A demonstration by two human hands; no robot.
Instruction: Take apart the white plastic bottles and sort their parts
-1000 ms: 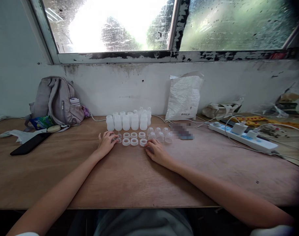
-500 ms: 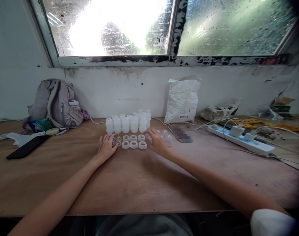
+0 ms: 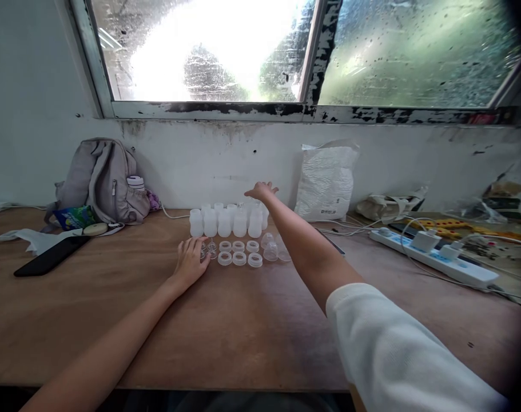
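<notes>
Bottles of frosted plastic stand upright in rows near the wall on the wooden table. In front lie ring collars, two rows of three, between clear nipples at left and clear dome caps at right. The left hand rests beside the nipples, fingers loosely curved; whether it grips one cannot be told. The right hand hangs above the rear right bottles, thumb and fingers spread, grasping nothing visible.
</notes>
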